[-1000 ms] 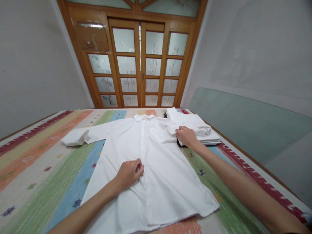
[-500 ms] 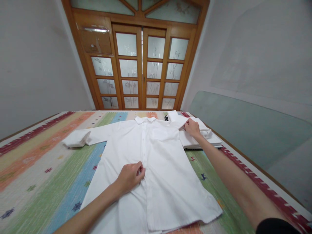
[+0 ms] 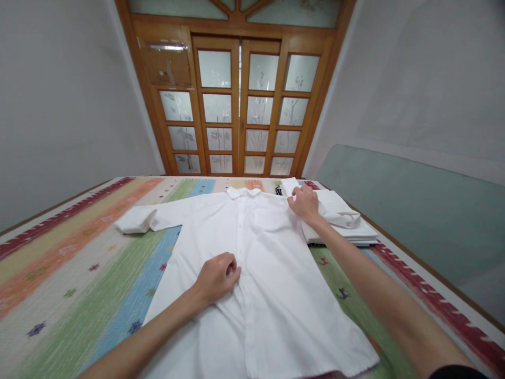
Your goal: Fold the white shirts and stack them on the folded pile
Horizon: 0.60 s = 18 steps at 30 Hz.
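Note:
A white button-front shirt point(image 3: 272, 284) lies spread face up, its collar at the far end. My left hand point(image 3: 219, 276) rests on the shirt's middle, beside the button strip. Its fingers are curled closed against the fabric, with creases running out from under it. My right hand point(image 3: 304, 202) is over the shirt's shoulder on the right, below the collar line. Its fingers are bent and a little apart, touching the cloth. The left sleeve point(image 3: 168, 215) stretches out sideways and ends in a folded-back cuff point(image 3: 136, 219). My right hand partly hides the other sleeve.
A stack of folded white clothes point(image 3: 341, 221) sits to the right of the shirt. Beneath everything is a striped, patterned bed cover point(image 3: 106, 284). A pale green panel point(image 3: 402, 200) lines the right wall. Wooden glass-paned doors point(image 3: 240, 100) stand beyond the far edge.
My right hand has moved left from the sleeve onto the shirt's shoulder, its pinch loosened. My left hand stays near the button strip. The whole view has shifted slightly.

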{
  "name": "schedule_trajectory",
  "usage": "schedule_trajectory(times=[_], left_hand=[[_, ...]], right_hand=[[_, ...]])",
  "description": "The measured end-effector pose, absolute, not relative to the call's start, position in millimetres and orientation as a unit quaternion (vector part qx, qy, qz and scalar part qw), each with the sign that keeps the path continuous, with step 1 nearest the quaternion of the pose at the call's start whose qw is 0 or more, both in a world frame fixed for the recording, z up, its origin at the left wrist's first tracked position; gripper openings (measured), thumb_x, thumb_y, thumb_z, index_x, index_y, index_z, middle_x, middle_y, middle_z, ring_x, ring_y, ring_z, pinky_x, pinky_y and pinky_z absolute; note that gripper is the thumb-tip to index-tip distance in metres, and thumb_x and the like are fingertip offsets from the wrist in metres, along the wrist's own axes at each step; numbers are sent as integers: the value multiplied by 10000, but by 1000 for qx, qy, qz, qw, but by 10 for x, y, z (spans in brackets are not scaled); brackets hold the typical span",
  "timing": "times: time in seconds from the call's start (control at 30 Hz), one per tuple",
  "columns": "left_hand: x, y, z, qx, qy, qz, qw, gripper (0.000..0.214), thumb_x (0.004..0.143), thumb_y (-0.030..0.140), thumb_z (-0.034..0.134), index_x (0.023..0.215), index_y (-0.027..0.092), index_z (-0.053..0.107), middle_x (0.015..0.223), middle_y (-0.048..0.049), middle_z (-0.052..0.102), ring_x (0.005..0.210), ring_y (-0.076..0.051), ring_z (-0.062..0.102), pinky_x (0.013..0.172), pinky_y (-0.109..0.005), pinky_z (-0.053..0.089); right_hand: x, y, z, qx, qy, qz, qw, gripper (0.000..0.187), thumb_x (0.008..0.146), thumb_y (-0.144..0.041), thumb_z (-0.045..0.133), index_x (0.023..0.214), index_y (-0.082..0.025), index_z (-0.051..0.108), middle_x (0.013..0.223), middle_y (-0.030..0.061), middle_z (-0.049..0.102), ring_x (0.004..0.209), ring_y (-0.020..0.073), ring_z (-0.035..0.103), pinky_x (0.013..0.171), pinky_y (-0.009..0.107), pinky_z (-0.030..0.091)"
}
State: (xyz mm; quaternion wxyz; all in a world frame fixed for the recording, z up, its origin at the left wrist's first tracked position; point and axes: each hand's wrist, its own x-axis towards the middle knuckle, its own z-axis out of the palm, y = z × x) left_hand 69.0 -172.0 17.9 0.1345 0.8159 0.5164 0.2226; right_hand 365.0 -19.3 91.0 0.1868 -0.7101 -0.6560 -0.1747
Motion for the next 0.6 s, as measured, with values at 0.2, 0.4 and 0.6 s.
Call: schedule_trajectory(times=[0.2, 0.4, 0.6], left_hand=[[587, -1509, 1, 826, 503, 248, 57, 281, 867, 250, 480, 1104, 171, 608, 1267, -136, 624, 1240, -272, 523, 1072, -457, 395], [546, -1484, -270, 839, 508, 196, 1, 479, 964, 359, 363, 1375, 152, 497, 1484, -143, 468, 1417, -291, 358, 1160, -523, 292], [561, -1520, -223, 838, 514, 185, 10, 487, 975, 370, 362, 1394, 156, 488, 1488, -133, 461, 1421, -294, 353, 1163, -537, 297]], right_hand=[[2970, 27, 704, -613, -762, -20, 205, 238, 890, -227, 504, 996, -149, 703, 1136, 128, 650, 1120, 252, 522, 996, 330, 344], [2473, 355, 426, -607, -761, 82, 216, 240, 920, -223, 506, 1069, -144, 676, 1186, 104, 663, 1137, 198, 542, 958, 258, 357], [2237, 628, 260, -645, -729, 93, 210, 364, 933, -396, 514, 1129, -109, 626, 1202, 173, 636, 1136, 269, 534, 910, 327, 383]])
